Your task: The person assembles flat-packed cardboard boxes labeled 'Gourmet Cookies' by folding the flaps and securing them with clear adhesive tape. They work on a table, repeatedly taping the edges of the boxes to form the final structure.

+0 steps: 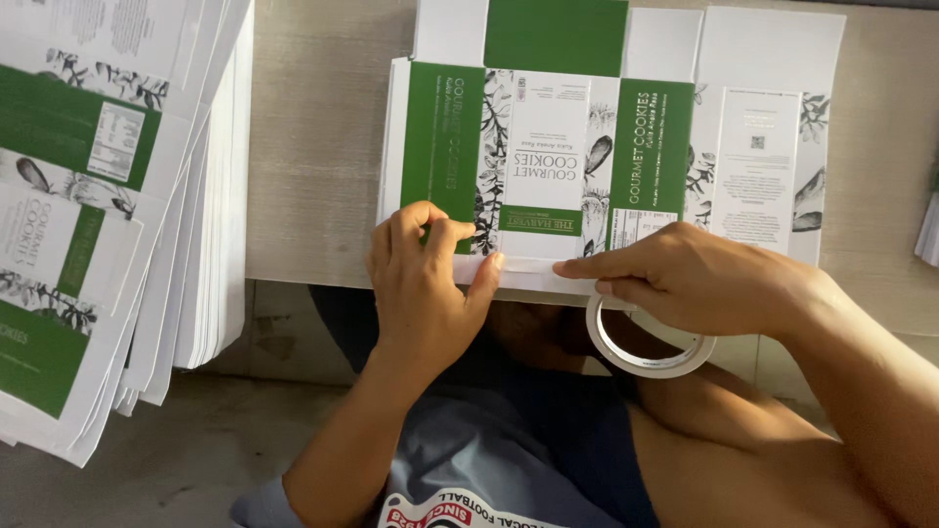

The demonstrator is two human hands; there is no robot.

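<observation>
A flat, unfolded green and white carton (pixel 548 147) with leaf drawings lies on the pale table (pixel 313 147), its near flap at the table's front edge. My left hand (pixel 423 284) presses its fingers and thumb on that near flap. My right hand (pixel 685 279) holds a white tape roll (pixel 646 357) that hangs below the table edge, and its forefinger points left along the flap where a strip of white tape lies. The two hands are a finger's width apart.
A tall stack of the same flat cartons (pixel 108 215) stands at the left and overhangs the table edge. A few white sheets (pixel 929 230) show at the right edge. Below the table are my lap and the grey floor (pixel 186 460).
</observation>
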